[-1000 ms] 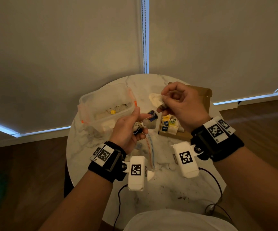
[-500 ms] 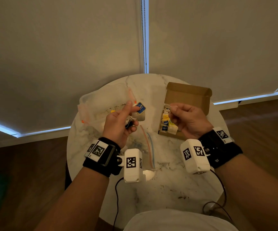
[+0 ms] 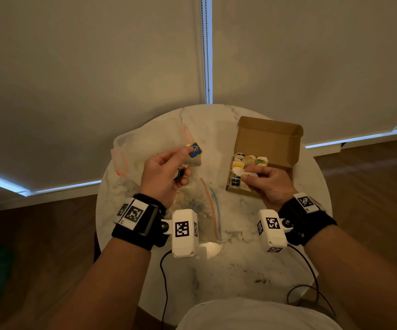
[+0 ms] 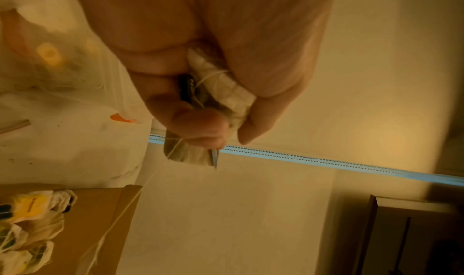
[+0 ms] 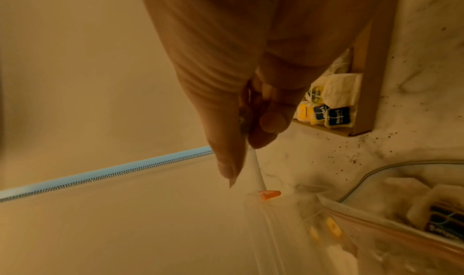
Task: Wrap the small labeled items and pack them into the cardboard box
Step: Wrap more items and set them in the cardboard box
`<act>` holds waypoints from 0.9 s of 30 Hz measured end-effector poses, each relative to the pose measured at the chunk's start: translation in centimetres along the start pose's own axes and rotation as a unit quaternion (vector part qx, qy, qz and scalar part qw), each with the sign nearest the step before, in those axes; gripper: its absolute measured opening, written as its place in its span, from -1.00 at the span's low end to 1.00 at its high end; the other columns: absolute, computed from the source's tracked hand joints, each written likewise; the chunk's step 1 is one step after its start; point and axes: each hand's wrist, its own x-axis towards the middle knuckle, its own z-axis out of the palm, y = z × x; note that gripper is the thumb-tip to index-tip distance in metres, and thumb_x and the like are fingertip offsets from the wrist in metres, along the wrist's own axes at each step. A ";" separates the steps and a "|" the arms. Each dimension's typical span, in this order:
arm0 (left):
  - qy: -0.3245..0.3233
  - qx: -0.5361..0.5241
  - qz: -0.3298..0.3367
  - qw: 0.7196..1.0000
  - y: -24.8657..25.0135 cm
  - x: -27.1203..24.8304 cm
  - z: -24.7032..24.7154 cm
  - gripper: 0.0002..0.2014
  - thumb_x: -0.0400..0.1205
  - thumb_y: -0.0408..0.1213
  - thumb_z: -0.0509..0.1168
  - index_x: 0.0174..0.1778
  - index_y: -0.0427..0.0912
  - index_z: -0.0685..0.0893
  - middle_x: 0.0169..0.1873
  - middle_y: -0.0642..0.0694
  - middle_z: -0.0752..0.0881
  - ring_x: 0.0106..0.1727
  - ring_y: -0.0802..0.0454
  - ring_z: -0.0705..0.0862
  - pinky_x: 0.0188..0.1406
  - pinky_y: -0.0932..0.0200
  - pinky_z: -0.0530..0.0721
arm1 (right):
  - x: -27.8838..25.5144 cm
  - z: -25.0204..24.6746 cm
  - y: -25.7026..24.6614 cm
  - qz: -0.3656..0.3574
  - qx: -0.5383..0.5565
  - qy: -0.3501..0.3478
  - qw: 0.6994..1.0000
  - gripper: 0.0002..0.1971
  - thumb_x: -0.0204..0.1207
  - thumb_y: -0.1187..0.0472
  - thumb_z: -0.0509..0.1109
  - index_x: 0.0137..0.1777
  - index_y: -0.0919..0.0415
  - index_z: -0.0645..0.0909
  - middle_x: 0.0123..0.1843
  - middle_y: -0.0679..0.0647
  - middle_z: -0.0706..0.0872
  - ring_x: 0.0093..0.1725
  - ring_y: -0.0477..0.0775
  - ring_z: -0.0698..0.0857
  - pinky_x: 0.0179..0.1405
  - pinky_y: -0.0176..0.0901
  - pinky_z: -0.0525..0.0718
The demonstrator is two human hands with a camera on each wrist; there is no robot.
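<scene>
The item in work is a tea bag (image 3: 193, 158): a small pale paper pouch with a thin string wound round it and a square blue label (image 3: 195, 150) at its upper end. In the left wrist view the pouch (image 4: 200, 108) appears crumpled and off-white, with the string crossing it.

The left hand (image 3: 163, 177) holds this tea bag raised above the marble table (image 3: 216, 270), to the left of the cardboard box (image 3: 267, 144). Its thumb and fingers are curled round the pouch and pinch it; the blue label projects above the fingertips.

The right hand (image 3: 267, 184) is positioned at the near edge of the cardboard box. Its thumb and fingers pinch a flat, thin white piece (image 3: 241, 173), seen edge-on in the right wrist view (image 5: 256, 168). Whether this piece is paper cannot be determined.

The cardboard box stands open on the table with its lid flap upright at the far side. Inside it, wrapped tea bags (image 3: 238, 171) lie in rows along its left side, with yellow, blue and green labels facing up.

Left of the cardboard box, beyond the left hand, stands a clear plastic container (image 3: 140, 148). A clear zip bag (image 3: 207, 210) lies flat on the table between the two hands, nearer the person than the box. Dark crumbs are scattered on the table near the box.
</scene>
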 end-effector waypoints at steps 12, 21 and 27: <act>-0.038 0.046 -0.017 0.998 -0.3 -0.1 0.0 -0.55 0.53 -0.76 0.11 0.20 -0.36 0.73 -0.03 -0.20 0.77 -0.31 0.05 0.67 -0.47 0.25 0.64 | -0.6 1.0 -0.7 -0.142 -0.303 -0.027 0.942 -0.74 0.26 0.31 0.69 -0.06 0.25 0.77 -0.08 0.01 0.77 -0.10 -0.08 0.74 -0.12 -0.37 0.73; -0.038 0.051 -0.030 0.998 -0.5 0.1 -0.7 -0.41 0.46 -0.84 0.00 0.22 -0.32 0.73 0.23 -0.24 0.73 -0.17 -0.05 0.75 -0.36 0.15 0.75 | -0.5 1.3 -1.1 -0.232 -0.342 0.013 0.911 -0.82 0.44 0.22 0.57 -0.20 -0.12 0.70 0.02 -0.11 0.62 0.03 -0.05 0.61 0.01 -0.20 0.57; -0.018 0.064 -0.041 0.997 -0.9 0.4 -1.5 -0.40 0.47 -0.85 -0.02 0.23 -0.35 0.71 0.17 -0.18 0.74 -0.15 -0.12 0.79 -0.31 0.04 0.80 | -0.9 0.8 -3.0 -0.129 0.014 -0.055 0.990 -0.73 0.20 0.17 0.62 -0.10 0.17 0.72 -0.21 0.06 0.72 -0.29 -0.06 0.62 -0.31 -0.26 0.60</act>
